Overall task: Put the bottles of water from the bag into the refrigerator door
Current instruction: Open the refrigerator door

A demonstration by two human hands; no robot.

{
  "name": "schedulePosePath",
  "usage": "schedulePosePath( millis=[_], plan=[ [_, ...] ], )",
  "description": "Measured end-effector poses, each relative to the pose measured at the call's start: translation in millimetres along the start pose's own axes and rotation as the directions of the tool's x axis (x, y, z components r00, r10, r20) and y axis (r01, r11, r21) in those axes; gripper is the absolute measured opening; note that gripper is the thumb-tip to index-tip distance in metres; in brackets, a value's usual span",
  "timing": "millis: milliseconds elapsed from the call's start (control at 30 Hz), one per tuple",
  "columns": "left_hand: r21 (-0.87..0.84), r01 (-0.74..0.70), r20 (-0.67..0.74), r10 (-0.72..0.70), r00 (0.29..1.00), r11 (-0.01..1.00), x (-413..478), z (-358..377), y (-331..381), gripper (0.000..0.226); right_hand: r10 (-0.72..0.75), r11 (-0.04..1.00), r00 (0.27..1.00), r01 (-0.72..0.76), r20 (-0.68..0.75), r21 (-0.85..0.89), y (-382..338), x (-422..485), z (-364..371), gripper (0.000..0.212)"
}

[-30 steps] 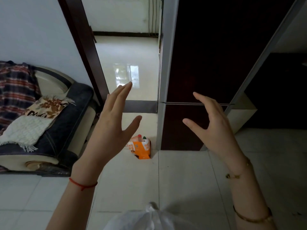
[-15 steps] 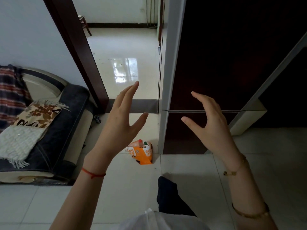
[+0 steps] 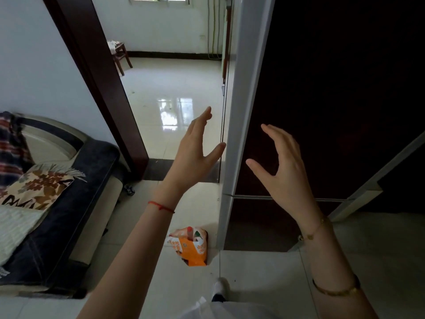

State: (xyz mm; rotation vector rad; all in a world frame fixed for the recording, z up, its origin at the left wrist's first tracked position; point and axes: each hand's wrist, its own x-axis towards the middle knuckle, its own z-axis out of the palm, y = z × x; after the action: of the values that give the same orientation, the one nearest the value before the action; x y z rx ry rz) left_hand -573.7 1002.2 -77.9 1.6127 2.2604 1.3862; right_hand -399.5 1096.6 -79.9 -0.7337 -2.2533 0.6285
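**A:** What are the fingers doing?

**B:** The fingers [image 3: 203, 117] of the left hand [image 3: 193, 155] are straight and spread, holding nothing. Its thumb tip lies right at the silver left edge of the refrigerator [image 3: 333, 100], and I cannot tell whether it touches. The right hand [image 3: 282, 171] is raised in front of the refrigerator's dark upper door, fingers loosely bent and apart, also holding nothing.

**A:** And the bag?

**B:** The orange bag [image 3: 190, 246] sits on the floor [image 3: 253, 272] just beside the refrigerator's lower left corner, below the left forearm. A red tip shows at its open top, but I cannot tell what is inside.

**A:** Anything else?

**B:** A doorway [image 3: 174, 93] opens left of the refrigerator, and further left stands a sofa [image 3: 76, 192].
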Motion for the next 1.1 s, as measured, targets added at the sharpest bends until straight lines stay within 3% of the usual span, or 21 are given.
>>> schedulePosePath(
  millis=[200, 567, 733, 1100],
  plan=[
    [-0.114, 0.007, -0.032, -0.011, 0.999, 0.993, 59.9, 31.9, -12.9, 0.078, -0.067, 0.998, 0.996, 0.065, -0.060, -0.026, 13.2, 52.6, 4.0, 0.070],
    [-0.288, 0.015, -0.036, -0.026, 0.999, 0.957, 99.2, 55.8, -24.8, 0.066, -0.087, 0.992, 0.996, 0.084, -0.025, -0.091, 26.7, 90.1, 23.6, 0.074],
    [-0.304, -0.030, -0.038, 0.019, 0.999, 0.952, 104.0, 51.3, -26.8, 0.056, -0.051, 0.995, 0.998, 0.048, -0.028, -0.088, 23.7, 92.0, 31.2, 0.074],
    [-0.251, -0.061, 0.044, 0.075, 0.996, 0.966, 106.7, 42.8, -30.6, 0.059, 0.032, 0.989, 0.993, -0.048, -0.112, -0.141, 5.8, 81.3, 31.7, 0.075]
  ],
)
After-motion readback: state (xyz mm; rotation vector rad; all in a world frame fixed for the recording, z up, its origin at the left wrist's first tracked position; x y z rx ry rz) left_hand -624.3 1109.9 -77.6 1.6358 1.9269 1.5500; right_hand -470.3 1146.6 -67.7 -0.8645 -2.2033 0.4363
